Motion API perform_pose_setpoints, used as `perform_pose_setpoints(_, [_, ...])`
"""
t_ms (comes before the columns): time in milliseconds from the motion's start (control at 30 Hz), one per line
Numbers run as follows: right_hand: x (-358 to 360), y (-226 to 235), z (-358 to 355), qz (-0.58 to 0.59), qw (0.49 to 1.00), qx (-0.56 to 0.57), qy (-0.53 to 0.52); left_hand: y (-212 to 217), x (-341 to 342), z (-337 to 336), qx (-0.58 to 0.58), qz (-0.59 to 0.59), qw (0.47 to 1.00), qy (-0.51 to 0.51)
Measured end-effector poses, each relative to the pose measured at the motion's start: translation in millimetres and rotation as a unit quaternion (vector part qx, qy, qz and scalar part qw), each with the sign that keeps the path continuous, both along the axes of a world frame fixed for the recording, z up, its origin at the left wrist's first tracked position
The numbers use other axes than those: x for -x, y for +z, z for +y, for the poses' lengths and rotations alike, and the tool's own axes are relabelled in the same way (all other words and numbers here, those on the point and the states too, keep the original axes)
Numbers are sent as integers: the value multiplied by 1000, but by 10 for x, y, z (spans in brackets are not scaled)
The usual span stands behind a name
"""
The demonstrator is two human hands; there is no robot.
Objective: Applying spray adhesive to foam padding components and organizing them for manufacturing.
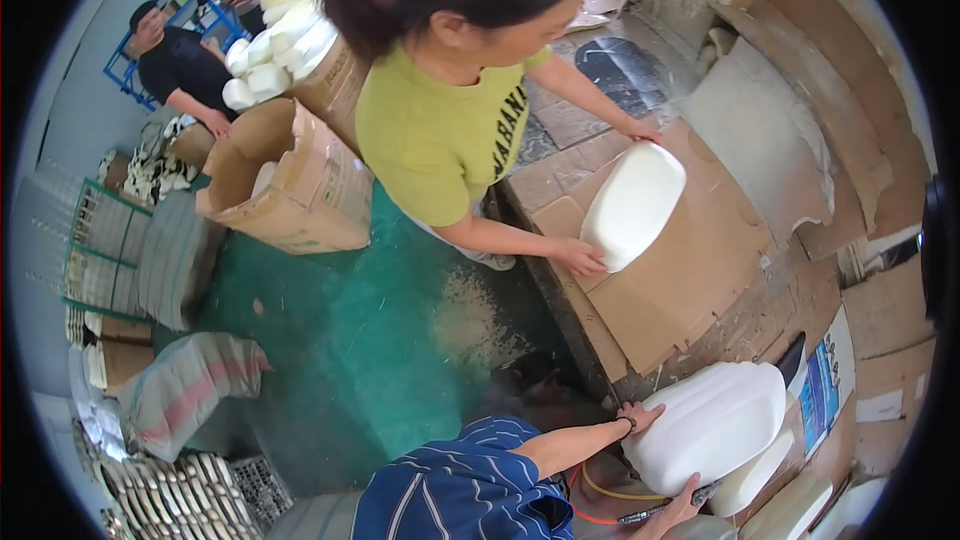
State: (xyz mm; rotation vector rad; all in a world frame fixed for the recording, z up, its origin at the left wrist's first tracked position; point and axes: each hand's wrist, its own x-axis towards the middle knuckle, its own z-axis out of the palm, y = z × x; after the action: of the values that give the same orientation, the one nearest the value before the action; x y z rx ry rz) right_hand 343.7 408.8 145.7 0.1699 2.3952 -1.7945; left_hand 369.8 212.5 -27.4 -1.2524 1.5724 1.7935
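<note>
The green floor (340,340) on your left is crowded with sacks and cardboard boxes (290,180). Your left hand (638,416) lies flat on the white plastic container (715,425) at the bench edge; your right hand (678,510) pinches a dark tool (660,510) beneath it. Brace firmly. The co-worker's container (632,205) is well apart on cardboard.

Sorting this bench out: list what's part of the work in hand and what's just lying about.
In hand:
- white plastic container, steadied by left hand
- tool under right hand

Lying about:
- cardboard box
- striped sack
- cardboard sheet
- co-worker's white container
</note>
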Motion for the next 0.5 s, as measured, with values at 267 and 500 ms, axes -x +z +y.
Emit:
perform_pose_setpoints(267, [-154, 549, -395, 38, 992, -113, -45, -149, -32, -97, -35, -22, 996, 74])
perform_pose_setpoints(500, [-215, 641, -295, 37, 982, -141, -117, 139, -100, -320, -122, 141, 982, 24])
